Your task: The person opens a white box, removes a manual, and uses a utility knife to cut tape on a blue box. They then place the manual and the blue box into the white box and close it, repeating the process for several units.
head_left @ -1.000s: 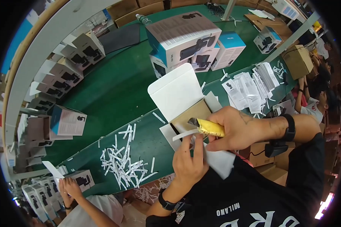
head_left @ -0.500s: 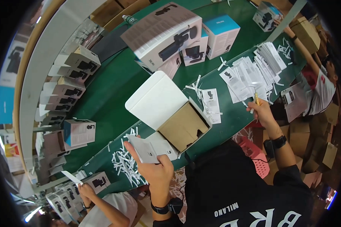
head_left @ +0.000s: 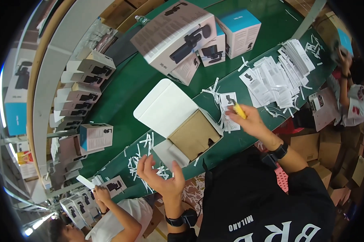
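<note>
A white box (head_left: 161, 105) stands open on the green table in front of me, its lid folded back. Inside it sits a brown cardboard insert (head_left: 195, 135). Beside the box's near flap, my left hand (head_left: 162, 177) is open with fingers apart and nothing in it. Closed around a yellow cutter knife (head_left: 240, 111), my right hand (head_left: 252, 123) hovers right of the box, over a printed leaflet (head_left: 229, 98) that it partly covers. White paper strips (head_left: 217, 89) lie by that leaflet.
Stacked leaflets (head_left: 266, 78) lie to the right among paper strips. Large printed boxes (head_left: 190, 38) stand behind the open box. More strips (head_left: 137, 163) are heaped at the left. Open boxes (head_left: 79, 97) line the far left edge. A co-worker (head_left: 123, 220) works at lower left, another person at right.
The folded leaflet has left my left hand, which has opened; where it went I cannot tell. My right hand has moved left with the cutter knife, from the leaflet stack to the single leaflet.
</note>
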Available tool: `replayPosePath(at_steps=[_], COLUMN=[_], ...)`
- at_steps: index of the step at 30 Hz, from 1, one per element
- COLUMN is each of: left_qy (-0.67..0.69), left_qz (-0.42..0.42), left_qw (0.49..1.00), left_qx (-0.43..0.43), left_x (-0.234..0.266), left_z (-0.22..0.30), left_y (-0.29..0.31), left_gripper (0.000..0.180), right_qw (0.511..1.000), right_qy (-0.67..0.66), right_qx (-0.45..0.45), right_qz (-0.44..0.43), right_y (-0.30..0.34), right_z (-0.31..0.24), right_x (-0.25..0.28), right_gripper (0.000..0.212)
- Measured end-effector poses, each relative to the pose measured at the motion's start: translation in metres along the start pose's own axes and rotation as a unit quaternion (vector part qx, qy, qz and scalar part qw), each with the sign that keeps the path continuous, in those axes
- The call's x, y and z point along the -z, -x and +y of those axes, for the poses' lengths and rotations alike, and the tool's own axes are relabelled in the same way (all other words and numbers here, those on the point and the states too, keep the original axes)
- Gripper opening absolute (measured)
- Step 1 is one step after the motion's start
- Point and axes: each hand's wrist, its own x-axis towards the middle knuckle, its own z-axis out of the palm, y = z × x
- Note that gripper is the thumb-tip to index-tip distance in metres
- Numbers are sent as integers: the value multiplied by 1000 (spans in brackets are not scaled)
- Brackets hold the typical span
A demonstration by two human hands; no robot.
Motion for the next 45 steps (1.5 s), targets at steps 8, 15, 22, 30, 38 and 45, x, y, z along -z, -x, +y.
replayPosePath(at_steps=[8, 15, 22, 30, 38, 45], left_qy=[156, -7, -22, -26, -8, -19], left_qz=[-144, -221, -187, -180, -177, -174], left_qw=[977, 966, 966, 966, 968, 969], left_qx=[-3, -135, -178, -186, -177, -175], left_x=[-42, -73, -85, -87, -91, -90], left_z=[-12, 15, -4, -4, -4, -5], left_y=[29, 19, 27, 25, 25, 25], left_gripper=[72, 83, 88, 86, 88, 88], right_qw=[931, 949, 863, 856, 857, 753], right_qy=[325, 261, 452, 455, 432, 517], right_qx=[95, 151, 198, 170, 229, 358], right_qz=[-135, -89, -105, -176, -165, -195], right_y=[-13, 8, 7, -3, -14, -16], right_z=[-66, -52, -85, -92, -57, -64], right_x=[-76, -72, -32, -26, -19, -20], right_gripper=[84, 80, 47, 42, 38, 42])
